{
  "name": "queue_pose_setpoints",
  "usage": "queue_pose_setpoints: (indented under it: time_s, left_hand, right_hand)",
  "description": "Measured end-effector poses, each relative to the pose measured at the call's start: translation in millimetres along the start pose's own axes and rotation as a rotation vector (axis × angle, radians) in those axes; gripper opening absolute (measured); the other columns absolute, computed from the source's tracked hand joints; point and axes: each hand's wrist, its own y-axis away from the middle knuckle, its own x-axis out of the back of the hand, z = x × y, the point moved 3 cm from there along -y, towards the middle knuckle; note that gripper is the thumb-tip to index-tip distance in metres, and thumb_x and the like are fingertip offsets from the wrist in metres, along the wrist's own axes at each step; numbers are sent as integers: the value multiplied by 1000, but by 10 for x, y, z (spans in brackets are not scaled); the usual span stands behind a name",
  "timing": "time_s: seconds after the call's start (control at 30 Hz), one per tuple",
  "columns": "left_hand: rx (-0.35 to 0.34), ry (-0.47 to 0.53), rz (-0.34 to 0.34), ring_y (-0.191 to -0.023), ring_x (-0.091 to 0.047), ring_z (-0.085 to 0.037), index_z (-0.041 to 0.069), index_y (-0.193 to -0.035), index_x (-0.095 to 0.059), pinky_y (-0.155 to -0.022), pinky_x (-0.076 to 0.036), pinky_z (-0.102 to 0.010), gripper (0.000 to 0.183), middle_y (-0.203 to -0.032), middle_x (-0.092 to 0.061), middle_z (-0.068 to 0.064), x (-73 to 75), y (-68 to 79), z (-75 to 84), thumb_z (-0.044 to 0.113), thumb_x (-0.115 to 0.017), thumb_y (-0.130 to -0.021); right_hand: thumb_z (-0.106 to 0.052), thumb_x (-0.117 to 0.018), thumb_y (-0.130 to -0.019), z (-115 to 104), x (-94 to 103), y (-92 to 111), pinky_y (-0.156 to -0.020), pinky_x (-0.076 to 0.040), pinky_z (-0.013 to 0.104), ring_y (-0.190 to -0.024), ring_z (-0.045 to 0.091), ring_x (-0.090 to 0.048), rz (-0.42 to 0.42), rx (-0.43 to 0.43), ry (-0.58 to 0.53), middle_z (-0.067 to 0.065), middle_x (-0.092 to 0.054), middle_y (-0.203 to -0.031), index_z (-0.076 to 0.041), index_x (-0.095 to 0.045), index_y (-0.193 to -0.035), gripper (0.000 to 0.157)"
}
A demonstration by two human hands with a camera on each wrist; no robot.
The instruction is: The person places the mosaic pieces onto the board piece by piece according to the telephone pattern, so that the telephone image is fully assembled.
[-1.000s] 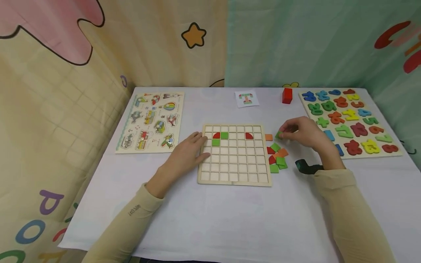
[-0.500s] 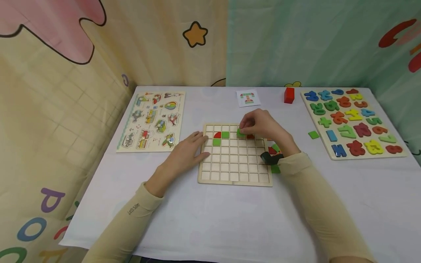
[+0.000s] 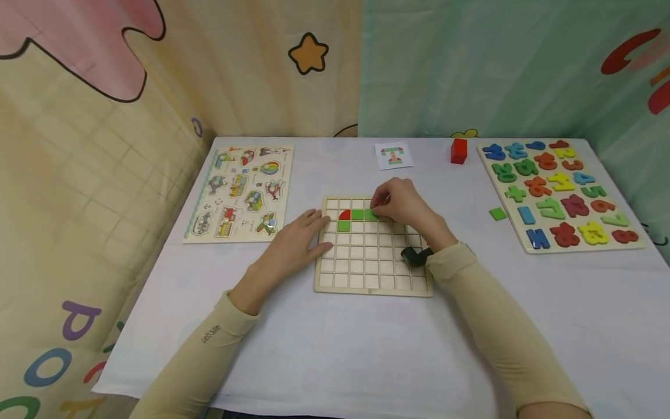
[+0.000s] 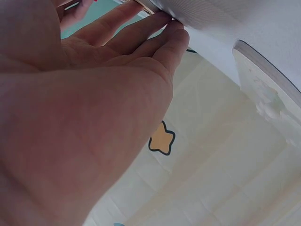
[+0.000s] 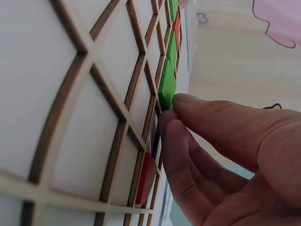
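A wooden grid board [image 3: 371, 265] lies mid-table, and my left hand [image 3: 295, 238] rests on its left edge with fingers extended. Over the board's upper part, my right hand [image 3: 403, 203] pinches a green square tile [image 5: 167, 84] at a cell. That tile sits right beside another green tile [image 3: 357, 215]. A red quarter-round tile [image 3: 345, 216] lies to the left in the same row, with a green square [image 3: 344, 226] below it. In the right wrist view, a further red piece [image 5: 146, 179] sits in a cell near my fingertips; my hand hides it from the head view.
Behind the board lies a white pattern card [image 3: 394, 156], with a red block [image 3: 459, 151] farther right. A picture puzzle [image 3: 238, 195] is at the left, a numeral puzzle board [image 3: 560, 198] at the right. One loose green tile [image 3: 498, 214] lies beside the latter.
My right hand has carried the green tile left from the right-hand pile to the grid, then one cell farther left. My left hand has stayed put. A loose green tile came into view.
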Motion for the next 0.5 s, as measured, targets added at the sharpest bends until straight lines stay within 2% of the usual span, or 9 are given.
queue_pose_setpoints:
  time_s: [0.2,0.5]
  left_hand:
    - [5,3,-5,-155,-39,-38,6,-152,-56,-122,-40,-55,62,-162,-47,-18,-5,-6,-4,37,-73,-101]
    - [-3,8,2,-154,-39,-39,5,-152,-55,-122,-40,-56,62,-162,-47,-20,2,5,-1,36,-73,-101]
  right_hand:
    - [-13,-79,-95,52,46,90,-77,-52,36,-86,25,-64,-11,12,2,10,-77,-97,-6,-81,-104,12]
    - [-20,-79,-96,306,324,360,-79,-53,34,-96,26,-66,17,-27,0,9,-77,-104,-8,-80,-110,18]
